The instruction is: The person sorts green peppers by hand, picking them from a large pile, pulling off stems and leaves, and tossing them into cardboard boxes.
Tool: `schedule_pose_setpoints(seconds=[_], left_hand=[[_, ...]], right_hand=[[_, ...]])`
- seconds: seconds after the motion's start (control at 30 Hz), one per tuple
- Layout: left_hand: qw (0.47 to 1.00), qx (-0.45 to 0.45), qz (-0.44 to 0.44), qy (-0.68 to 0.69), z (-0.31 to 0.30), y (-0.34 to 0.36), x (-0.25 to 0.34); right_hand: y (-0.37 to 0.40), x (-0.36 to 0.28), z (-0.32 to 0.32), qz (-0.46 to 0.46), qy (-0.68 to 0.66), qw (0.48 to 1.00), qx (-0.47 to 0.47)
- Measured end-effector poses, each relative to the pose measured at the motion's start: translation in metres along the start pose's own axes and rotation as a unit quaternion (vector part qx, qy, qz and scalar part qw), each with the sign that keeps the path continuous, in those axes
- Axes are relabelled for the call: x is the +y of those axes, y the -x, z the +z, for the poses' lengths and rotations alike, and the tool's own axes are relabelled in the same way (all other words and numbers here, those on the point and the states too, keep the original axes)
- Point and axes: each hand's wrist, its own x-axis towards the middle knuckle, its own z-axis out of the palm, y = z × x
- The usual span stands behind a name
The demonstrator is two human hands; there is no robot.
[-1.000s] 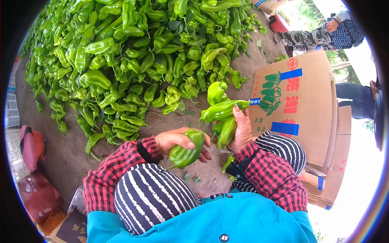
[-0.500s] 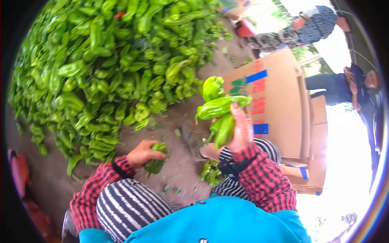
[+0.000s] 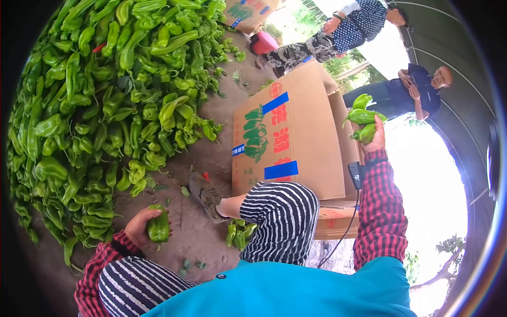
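Note:
My left hand (image 3: pixel 138 227) is closed round one green pepper (image 3: pixel 158 226), low over the bare ground in front of the pile. Several light green peppers (image 3: pixel 364 116) are bunched in my right hand (image 3: pixel 376 138), which is raised on the right at the open flaps of a cardboard box (image 3: pixel 317 137). Pepper drawings, red characters and blue tape mark the side of this box. To the left spreads a large heap of green peppers (image 3: pixel 105 105).
A few peppers (image 3: pixel 239 233) lie on the ground by my shoe (image 3: pixel 207 198). Another carton (image 3: pixel 248 13) and a red-pink stool (image 3: pixel 263 43) are at the top. One person (image 3: pixel 338 31) sits there; another person (image 3: pixel 422 92) stands beyond the box. A black cable (image 3: pixel 343 232) hangs by my right sleeve.
My right hand has moved right and out to the box flaps with its peppers. My left hand, still holding its pepper, appears lower and further left. The view has turned toward the box.

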Motion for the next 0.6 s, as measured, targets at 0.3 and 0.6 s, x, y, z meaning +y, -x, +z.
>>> schedule_pose_setpoints(seconds=[0.3,0.6], left_hand=[[0.999,0.030,0.012,0.001,0.002,0.000,0.001],[0.998,0.055,0.019,-0.012,-0.001,-0.002,0.001]], right_hand=[[-0.015,0.019,-0.006,-0.114,0.080,0.984,0.114],[-0.005,0.021,0.001,-0.196,0.196,0.948,0.155]])
